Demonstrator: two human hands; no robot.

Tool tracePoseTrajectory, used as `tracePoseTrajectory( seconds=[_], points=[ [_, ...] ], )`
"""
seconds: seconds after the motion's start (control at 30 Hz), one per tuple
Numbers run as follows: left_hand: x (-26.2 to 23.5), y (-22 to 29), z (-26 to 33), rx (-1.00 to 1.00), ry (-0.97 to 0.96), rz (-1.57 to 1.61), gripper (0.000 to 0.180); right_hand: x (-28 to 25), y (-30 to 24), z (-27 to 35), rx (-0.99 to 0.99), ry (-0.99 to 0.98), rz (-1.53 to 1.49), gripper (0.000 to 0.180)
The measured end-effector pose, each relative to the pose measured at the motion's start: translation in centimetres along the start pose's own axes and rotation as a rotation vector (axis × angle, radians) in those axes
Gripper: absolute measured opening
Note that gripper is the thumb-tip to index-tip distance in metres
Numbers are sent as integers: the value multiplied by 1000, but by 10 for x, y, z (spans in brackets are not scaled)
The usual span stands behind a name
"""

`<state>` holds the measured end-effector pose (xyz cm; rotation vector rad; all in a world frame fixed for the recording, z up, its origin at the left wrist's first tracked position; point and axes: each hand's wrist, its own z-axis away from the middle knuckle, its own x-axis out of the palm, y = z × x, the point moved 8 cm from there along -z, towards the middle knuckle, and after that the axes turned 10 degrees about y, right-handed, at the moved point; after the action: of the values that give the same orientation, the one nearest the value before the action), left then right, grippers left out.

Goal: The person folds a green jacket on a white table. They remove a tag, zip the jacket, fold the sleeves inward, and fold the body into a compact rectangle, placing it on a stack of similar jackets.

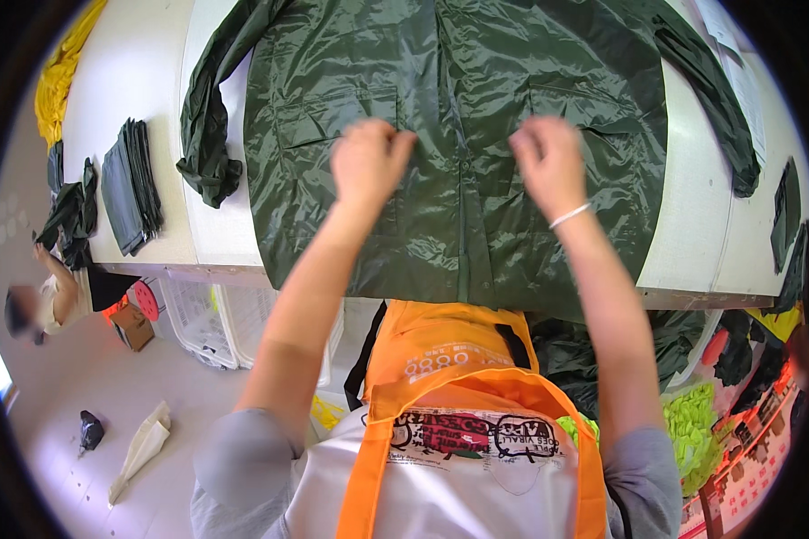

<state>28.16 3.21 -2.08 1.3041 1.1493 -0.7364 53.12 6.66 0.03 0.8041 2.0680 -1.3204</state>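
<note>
A shiny dark green jacket (476,225) lies spread across the white table, its button front running down the middle and its sleeves out to both sides. Over its left pocket is my left hand (368,163), fingers curled closed. My right hand (551,166), with a white band at the wrist, is likewise closed above the right pocket. Both hands are a little blurred, and their fingertips are turned away, so whether they pinch any cloth is hidden. Around them the fabric lies nearly flat, with small creases.
Folded dark green garments (132,186) are stacked on the table (171,81) at left. Yellow cloth (63,76) hangs at the far left corner. Below the front edge are white plastic crates (211,319) and lime-green cloth (692,436). Another person (54,296) handles dark cloth at left.
</note>
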Motion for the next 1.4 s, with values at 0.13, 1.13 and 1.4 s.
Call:
tracePoseTrajectory(
  seconds=[0.13,1.13,1.4],
  points=[
    [47,37,25,11,-220,-13,45,46,-33,69,384,-75,-337,14],
    [0,-12,148,239,-63,-28,61,-23,29,152,232,-208,481,61],
    [2,18,92,293,157,-49,56,-12,52,82,108,-47,531,58]
  ],
)
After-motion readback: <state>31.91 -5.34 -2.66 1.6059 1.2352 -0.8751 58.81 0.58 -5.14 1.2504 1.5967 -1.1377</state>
